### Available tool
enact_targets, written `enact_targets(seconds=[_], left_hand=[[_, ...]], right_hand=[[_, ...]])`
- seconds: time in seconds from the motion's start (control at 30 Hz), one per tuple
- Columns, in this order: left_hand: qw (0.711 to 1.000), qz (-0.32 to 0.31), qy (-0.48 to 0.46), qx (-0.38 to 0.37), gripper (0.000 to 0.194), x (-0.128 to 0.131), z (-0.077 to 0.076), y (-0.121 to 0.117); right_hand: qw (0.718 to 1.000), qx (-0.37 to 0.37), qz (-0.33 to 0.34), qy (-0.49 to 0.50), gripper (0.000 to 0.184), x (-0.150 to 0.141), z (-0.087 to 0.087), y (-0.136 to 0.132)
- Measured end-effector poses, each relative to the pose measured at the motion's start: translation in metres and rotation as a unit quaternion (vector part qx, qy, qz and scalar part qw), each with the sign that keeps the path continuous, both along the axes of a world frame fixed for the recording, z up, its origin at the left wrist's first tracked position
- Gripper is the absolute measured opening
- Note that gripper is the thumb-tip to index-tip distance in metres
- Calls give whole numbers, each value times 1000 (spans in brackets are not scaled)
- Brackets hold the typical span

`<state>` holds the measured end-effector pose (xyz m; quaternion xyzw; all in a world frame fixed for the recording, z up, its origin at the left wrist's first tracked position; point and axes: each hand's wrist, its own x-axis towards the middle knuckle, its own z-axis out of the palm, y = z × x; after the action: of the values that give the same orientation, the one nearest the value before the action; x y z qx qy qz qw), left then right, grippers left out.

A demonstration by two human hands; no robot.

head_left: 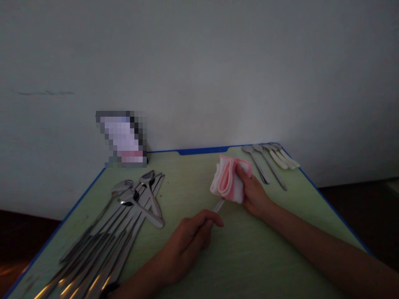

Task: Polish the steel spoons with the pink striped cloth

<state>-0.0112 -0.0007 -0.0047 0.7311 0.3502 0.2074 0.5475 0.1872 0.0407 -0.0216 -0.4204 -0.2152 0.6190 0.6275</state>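
My left hand [195,236] is closed round the metal handle of a piece of cutlery [219,205]. Its far end disappears into a folded pink-and-white cloth [229,180], so I cannot see its head. The cloth is gripped in my right hand [254,189], thumb on top, a little above the table. To the left of my left hand lies a pile of metal cutlery [102,245], with several long handles side by side. A metal spoon [141,207] rests across the upper part of this pile.
Beyond my right hand, metal spoons [269,168] and several pieces with white handles [282,158] lie at the table's back right corner. A blurred-out upright device [121,139] stands at the back left. The green, blue-edged table [187,174] meets a grey wall [199,74].
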Motion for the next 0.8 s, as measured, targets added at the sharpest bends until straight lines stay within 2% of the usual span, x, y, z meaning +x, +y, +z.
enact_targets(seconds=[0.1,0.2,0.4,0.5,0.7,0.8], left_hand=[[999,39,-17,21,28,0,-6,0],[997,67,-4,44,27,2,-8,0],[983,19,100,153,24,3,-5,-1],[973,29,124,190,23,4,-5,-1],[974,60,114,187,21,3,-12,2],[977,71,100,174,21,2,-13,2]], right_hand=[[1000,13,-5,5,31,0,-1,1],[999,30,25,-18,29,1,-1,0],[996,34,66,-44,33,-1,0,-7],[996,38,73,-38,32,-3,1,-10],[996,27,81,-28,36,-5,5,-9],[1000,2,17,2,41,-6,5,-6]])
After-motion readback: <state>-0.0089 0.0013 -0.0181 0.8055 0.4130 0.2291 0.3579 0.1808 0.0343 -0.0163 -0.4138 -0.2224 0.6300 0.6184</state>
